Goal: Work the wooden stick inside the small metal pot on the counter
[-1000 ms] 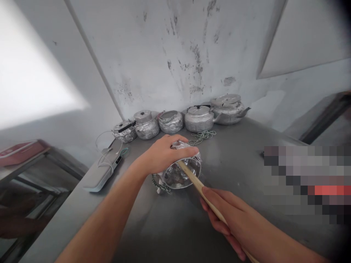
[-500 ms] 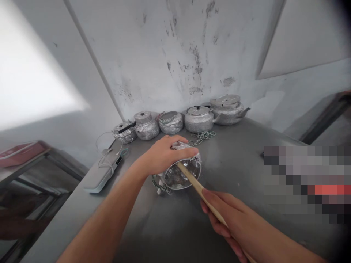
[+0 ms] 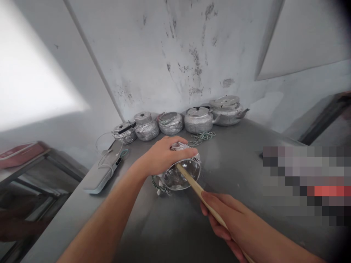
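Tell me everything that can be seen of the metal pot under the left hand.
The metal pot looks shiny and crinkled, with a round open mouth and pale rim. It lies tipped on the table, mouth facing the camera. The left hand grips it, hiding much; a wooden stick enters the mouth. Patterned cord lies beside it.

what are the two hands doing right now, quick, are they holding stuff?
Left hand: closed over the side of the tilted metal pot.
Right hand: closed around the wooden stick.
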`<move>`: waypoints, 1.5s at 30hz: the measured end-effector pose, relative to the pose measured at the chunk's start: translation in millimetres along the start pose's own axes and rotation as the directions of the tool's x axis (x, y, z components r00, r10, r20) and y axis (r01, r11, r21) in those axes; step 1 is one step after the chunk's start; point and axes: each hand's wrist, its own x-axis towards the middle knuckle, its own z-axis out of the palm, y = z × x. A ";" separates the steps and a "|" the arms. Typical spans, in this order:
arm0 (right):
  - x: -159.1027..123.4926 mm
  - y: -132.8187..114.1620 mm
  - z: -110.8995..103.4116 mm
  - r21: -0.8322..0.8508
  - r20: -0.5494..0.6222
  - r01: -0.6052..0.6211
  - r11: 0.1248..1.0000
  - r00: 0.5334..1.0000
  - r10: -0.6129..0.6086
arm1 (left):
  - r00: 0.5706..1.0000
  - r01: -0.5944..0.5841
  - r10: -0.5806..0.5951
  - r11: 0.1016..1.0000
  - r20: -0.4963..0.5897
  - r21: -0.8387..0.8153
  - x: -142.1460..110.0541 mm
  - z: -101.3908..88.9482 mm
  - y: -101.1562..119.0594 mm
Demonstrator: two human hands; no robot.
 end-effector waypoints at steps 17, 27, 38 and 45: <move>4.2 8.5 1.2 0.013 0.016 0.026 1.000 1.000 -0.026 | 1.000 0.011 -0.011 1.000 0.004 0.011 -0.7 -0.1 2.4; 2.2 8.1 0.2 0.050 0.028 0.055 0.997 0.998 -0.056 | 1.000 -0.004 0.004 1.000 0.006 0.005 -0.5 0.1 1.7; 5.3 10.7 1.1 0.097 0.032 0.080 0.992 0.996 -0.083 | 1.000 0.006 -0.006 1.000 0.010 0.001 -1.0 0.0 2.7; 9.0 15.2 0.4 0.146 0.058 0.094 0.985 0.993 -0.104 | 1.000 0.005 -0.005 1.000 0.011 -0.001 -0.6 -0.4 1.6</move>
